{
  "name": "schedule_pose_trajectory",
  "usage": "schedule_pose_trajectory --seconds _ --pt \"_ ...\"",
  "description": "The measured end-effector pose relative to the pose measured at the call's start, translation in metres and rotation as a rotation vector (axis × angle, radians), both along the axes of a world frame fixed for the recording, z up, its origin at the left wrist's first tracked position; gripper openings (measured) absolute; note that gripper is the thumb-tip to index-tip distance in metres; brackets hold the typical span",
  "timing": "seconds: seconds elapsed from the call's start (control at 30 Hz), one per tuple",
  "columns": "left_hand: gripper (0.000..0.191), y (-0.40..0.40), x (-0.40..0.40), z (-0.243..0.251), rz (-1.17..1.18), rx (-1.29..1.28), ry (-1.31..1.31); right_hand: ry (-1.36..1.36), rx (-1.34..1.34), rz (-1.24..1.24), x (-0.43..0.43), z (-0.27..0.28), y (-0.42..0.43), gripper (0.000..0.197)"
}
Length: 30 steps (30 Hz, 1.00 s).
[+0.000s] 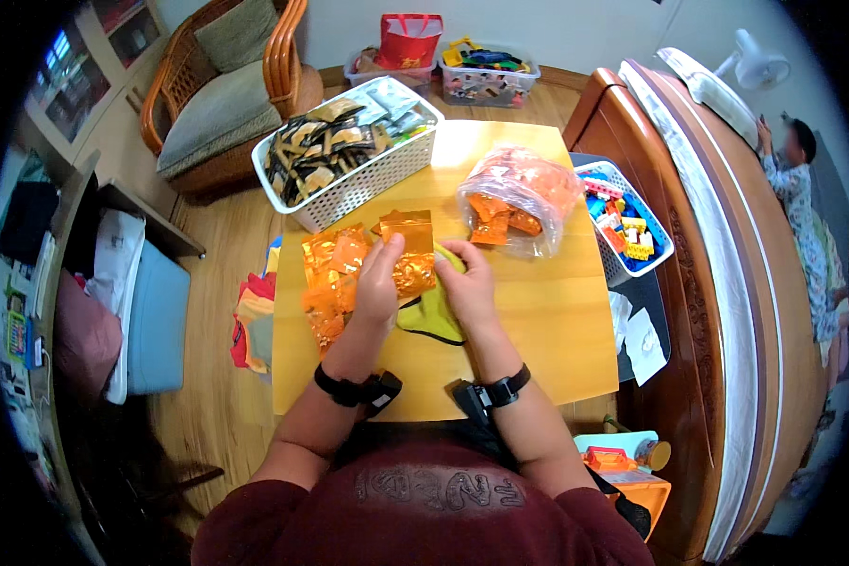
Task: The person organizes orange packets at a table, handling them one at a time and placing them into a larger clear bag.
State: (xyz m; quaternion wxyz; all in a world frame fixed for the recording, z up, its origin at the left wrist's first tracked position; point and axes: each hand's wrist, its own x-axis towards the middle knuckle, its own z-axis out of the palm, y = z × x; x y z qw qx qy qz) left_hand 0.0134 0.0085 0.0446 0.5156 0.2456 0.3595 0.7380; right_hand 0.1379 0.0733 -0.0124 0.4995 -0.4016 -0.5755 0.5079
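An orange foil packet point(408, 240) stands upright between my hands over a wooden table. My left hand point(377, 283) lies along its left side, thumb against the foil. My right hand point(470, 284) curls at its right edge, with fingers at a yellow-green cloth point(431, 315) with dark edging, which lies partly under the packet. More orange foil packets point(325, 297) are spread beside my left hand. Beyond my right hand, a clear plastic bag point(520, 191) holds similar orange packets, its mouth open towards me.
A white perforated basket point(368, 185) with black-and-gold and silvery packets stands at the table's point(538, 332) back left. Right of the table is a basket of toy bricks point(626, 226). A cushioned rattan chair point(219, 106) stands back left; another person point(792, 163) is beyond the bed at right.
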Motion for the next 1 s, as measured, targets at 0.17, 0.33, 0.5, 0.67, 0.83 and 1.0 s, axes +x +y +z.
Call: schedule_pose_trajectory --seconds 0.17,0.33,0.5,0.67,0.83,1.0 --pt "0.016 0.02 0.015 0.019 -0.202 -0.086 0.0 0.118 -0.046 0.079 -0.001 -0.001 -0.003 0.024" --pt "0.024 0.066 0.022 0.016 -0.552 -0.228 0.068 0.097 0.031 -0.03 -0.012 -0.027 0.0 0.038" --pt "0.027 0.09 0.051 0.043 -0.413 -0.463 0.201 0.029 -0.058 0.091 -0.007 -0.015 0.007 0.045" --pt "0.032 0.119 0.075 0.032 -0.305 -0.479 0.115 -0.042 -0.084 0.224 0.006 0.02 -0.005 0.047" --pt "0.034 0.14 0.108 0.013 -0.276 -0.282 -0.064 -0.038 0.194 0.144 -0.007 -0.006 0.001 0.045" --pt "0.033 0.151 0.126 0.008 -0.299 -0.429 0.024 0.113 -0.09 0.26 -0.01 -0.039 0.008 0.044"
